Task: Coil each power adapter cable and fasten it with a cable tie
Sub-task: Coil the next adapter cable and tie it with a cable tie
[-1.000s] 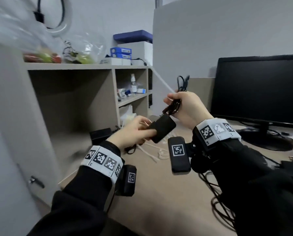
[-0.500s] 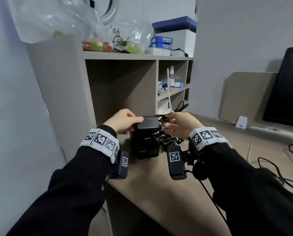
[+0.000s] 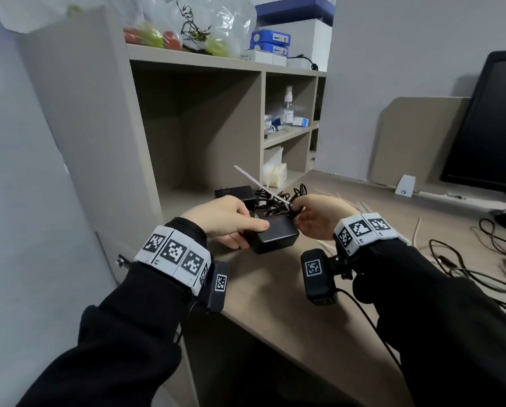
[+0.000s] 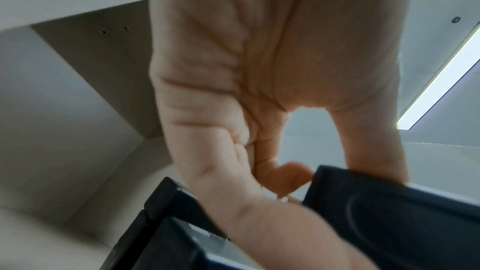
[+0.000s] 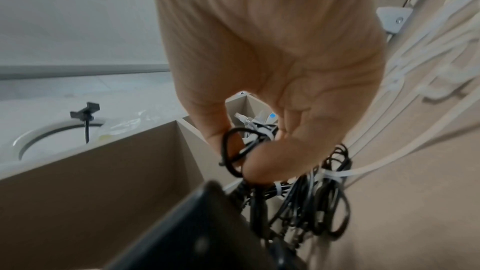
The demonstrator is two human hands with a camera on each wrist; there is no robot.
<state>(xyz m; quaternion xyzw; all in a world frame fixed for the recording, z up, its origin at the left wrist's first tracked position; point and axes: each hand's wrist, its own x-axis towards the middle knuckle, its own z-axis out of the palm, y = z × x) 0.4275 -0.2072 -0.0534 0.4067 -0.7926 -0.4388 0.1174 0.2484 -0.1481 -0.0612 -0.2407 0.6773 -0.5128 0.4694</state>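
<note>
While a second ago both hands held the adapter up in the air, it now rests on the surface at the mouth of the shelf unit, just in front of other tied adapters. The left hand grips the black power adapter, thumb on top and fingers curled under its near edge. The right hand pinches the coiled cable where the white cable tie wraps it, the tie's long tail sticking up and back toward the shelf. Judging by this, the adapter is fastened and being set down with the finished ones; loose cables at the right suggest more remain. Whether the tie is fully cinched is hard to tell: the right wrist view is blurred and the fingers cover the tie's head. The adapter's prongs are mostly hidden under the left hand.
</note>
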